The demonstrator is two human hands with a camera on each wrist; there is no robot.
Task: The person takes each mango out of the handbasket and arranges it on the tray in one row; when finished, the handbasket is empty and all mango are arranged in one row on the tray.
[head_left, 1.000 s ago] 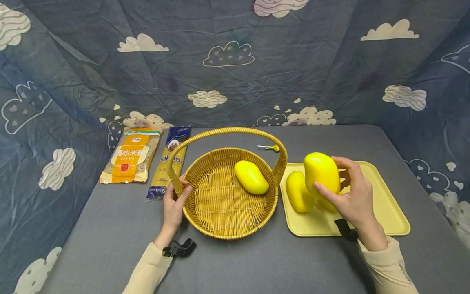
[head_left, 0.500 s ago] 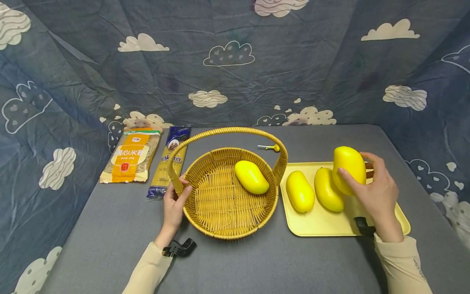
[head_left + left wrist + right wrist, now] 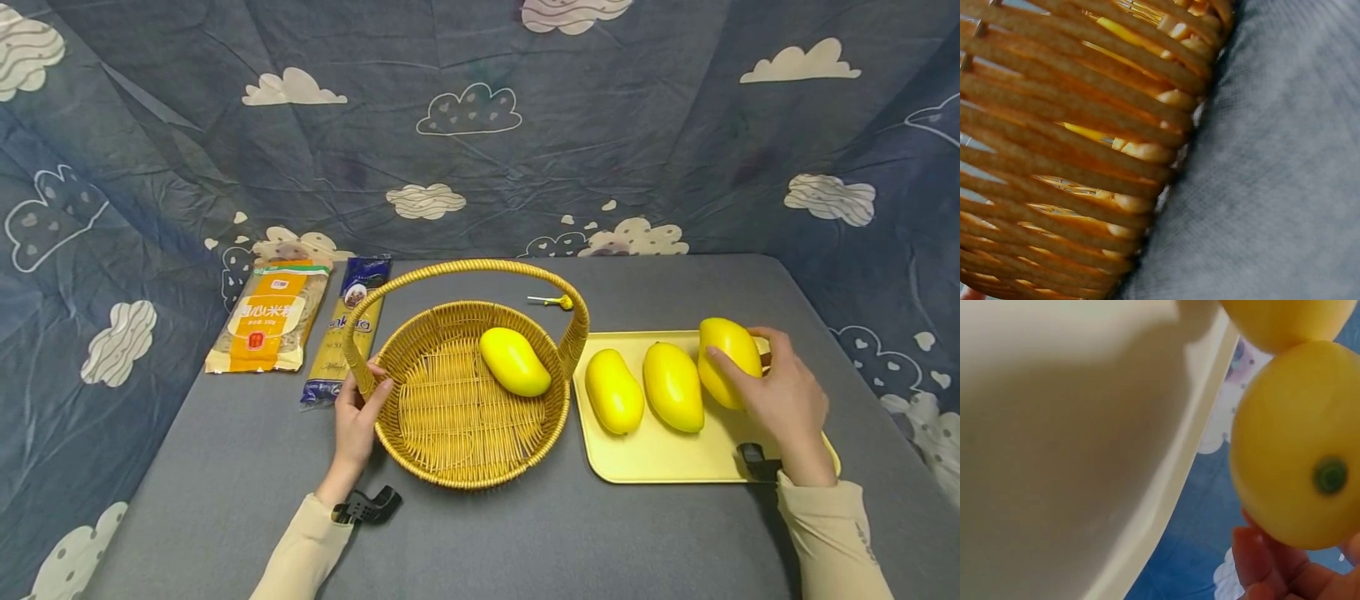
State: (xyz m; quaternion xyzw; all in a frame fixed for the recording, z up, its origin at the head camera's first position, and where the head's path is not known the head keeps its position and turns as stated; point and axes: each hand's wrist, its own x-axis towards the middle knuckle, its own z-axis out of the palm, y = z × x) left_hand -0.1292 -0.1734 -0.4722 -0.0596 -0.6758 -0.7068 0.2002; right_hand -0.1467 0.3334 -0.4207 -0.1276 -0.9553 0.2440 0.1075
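My left hand (image 3: 356, 421) grips the left rim of a round wicker basket (image 3: 427, 454), by the foot of its tall handle, thumb on the near side. One yellow mango (image 3: 514, 362) lies inside the basket on the right. In the left wrist view the woven basket wall (image 3: 1072, 144) fills the left half. My right hand (image 3: 787, 400) holds another mango (image 3: 727, 362) between thumb and fingers, at the right part of a pale yellow tray (image 3: 720, 467). Left of it, two mangoes lie side by side on the tray. In the right wrist view the held mango (image 3: 1297, 444) touches a neighbouring one (image 3: 1291, 319).
An orange-labelled food packet (image 3: 268, 321) and a blue-and-gold pasta packet (image 3: 345, 333) lie left of the basket. Behind the basket handle is a small yellow lollipop-like thing (image 3: 562, 302) with a white stick. A cloud-patterned cloth (image 3: 480, 192) hangs around the grey table (image 3: 480, 550).
My right hand has carried the mango rightward, then lowered it towards the right part of the tray, uncovering the two mangoes there. My left hand and the basket have stayed put.
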